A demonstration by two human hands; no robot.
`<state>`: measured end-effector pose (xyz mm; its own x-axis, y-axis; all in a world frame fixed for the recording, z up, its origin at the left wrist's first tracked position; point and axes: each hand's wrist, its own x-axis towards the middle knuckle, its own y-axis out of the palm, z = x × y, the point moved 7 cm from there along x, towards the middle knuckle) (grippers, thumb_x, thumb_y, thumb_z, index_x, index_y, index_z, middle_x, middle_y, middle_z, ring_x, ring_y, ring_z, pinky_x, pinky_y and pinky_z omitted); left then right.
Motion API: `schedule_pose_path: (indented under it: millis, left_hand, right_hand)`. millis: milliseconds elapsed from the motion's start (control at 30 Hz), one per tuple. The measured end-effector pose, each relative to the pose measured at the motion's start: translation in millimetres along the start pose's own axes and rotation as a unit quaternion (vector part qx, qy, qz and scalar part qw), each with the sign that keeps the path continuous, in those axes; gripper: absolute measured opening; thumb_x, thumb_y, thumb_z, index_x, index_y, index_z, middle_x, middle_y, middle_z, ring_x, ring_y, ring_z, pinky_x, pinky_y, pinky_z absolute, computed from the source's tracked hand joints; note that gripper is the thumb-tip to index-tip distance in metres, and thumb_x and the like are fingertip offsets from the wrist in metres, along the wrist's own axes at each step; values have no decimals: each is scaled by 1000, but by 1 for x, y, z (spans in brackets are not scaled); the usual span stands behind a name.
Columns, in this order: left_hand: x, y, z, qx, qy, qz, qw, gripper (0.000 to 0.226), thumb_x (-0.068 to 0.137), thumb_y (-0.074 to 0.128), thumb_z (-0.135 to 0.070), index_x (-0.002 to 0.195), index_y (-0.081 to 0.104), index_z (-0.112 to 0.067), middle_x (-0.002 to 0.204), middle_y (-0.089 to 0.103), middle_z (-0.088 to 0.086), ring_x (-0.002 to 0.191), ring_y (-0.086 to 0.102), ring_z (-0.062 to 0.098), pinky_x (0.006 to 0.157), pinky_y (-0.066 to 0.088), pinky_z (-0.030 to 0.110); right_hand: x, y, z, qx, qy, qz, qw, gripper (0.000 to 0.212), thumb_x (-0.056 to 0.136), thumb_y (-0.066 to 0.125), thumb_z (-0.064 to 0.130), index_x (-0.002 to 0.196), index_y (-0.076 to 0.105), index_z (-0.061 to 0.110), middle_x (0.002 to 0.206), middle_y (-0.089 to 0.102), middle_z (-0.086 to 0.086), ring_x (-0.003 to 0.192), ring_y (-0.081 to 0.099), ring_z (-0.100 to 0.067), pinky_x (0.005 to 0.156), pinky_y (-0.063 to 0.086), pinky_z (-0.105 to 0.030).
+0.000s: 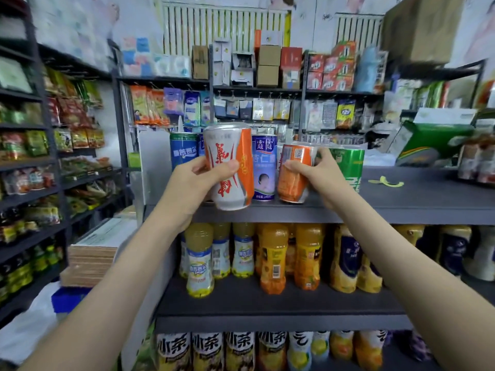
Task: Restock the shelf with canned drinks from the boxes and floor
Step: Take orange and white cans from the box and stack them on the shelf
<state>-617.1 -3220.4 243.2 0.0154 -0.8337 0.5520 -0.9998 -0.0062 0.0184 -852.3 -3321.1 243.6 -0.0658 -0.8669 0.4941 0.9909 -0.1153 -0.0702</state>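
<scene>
A: From the head view, what is the left hand [195, 180] doing?

B: Its grip is wrapping around a white can [229, 167] with red script and an orange stripe, thumb lying across the front. The can is sitting upright in the hand, above the front edge of the top shelf [401, 199], and it is covering a blue-green can [183, 149] partly.

A: And the right hand [318, 174]?

B: Its grip is closing on an orange can [294, 172], thumb on the near side, fingers curling behind. That can is tilting a little, and its base is sitting at the shelf surface; I cannot tell whether it is resting there fully.

A: What is standing around it?

B: A blue can [264, 167] is standing upright between the two held cans, just beside the orange one. A green can [348, 167] is standing right behind the right hand's fingers. A yellow scrap [385, 181] is lying further right on the shelf.

A: Below?

B: Bottles [273, 258] of yellow and orange drink are filling the next shelf down.
</scene>
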Motion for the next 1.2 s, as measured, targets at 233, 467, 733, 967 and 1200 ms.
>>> schedule_pose_path:
  millis: [233, 467, 733, 967, 1200]
  left_hand:
    - [12, -6, 27, -51, -15, -42, 998, 42, 55, 71, -41, 93, 65, -23, 85, 75, -8, 82, 71, 9, 70, 58, 26]
    - [16, 1, 29, -41, -17, -48, 998, 49, 54, 70, -44, 98, 64, -23, 89, 74, -9, 83, 71, 7, 68, 55, 24]
    - [22, 14, 20, -19, -9, -45, 999, 53, 50, 71, -47, 97, 64, -24, 87, 74, -9, 83, 70, 8, 71, 53, 27]
    - [16, 12, 14, 2, -4, -57, 998, 52, 53, 71, -47, 98, 65, -22, 91, 74, -5, 85, 71, 10, 71, 54, 27]
    - [15, 7, 15, 8, -4, -78, 997, 44, 54, 70, -45, 93, 66, -26, 85, 75, -9, 82, 71, 8, 72, 54, 28]
  right_hand:
    - [20, 11, -19, -33, -7, 34, 999, 58, 78, 76, 20, 127, 46, 15, 121, 58, -9, 105, 62, -20, 87, 55, -41]
    - [27, 8, -16, -140, -16, 63, 988, 55, 75, 78, 16, 121, 48, 15, 117, 60, -3, 103, 61, -16, 88, 53, -35]
    - [41, 19, -27, -172, 45, 42, 983, 60, 83, 70, 16, 133, 37, 13, 129, 55, -8, 114, 55, -25, 94, 47, -40]
    - [45, 18, -27, -181, 66, 35, 981, 51, 84, 69, 15, 128, 43, 11, 127, 57, -9, 114, 56, -26, 94, 46, -40]
    - [35, -4, -20, -216, 16, -10, 976, 40, 77, 77, 23, 101, 48, 10, 109, 58, -8, 94, 57, -20, 82, 49, -30]
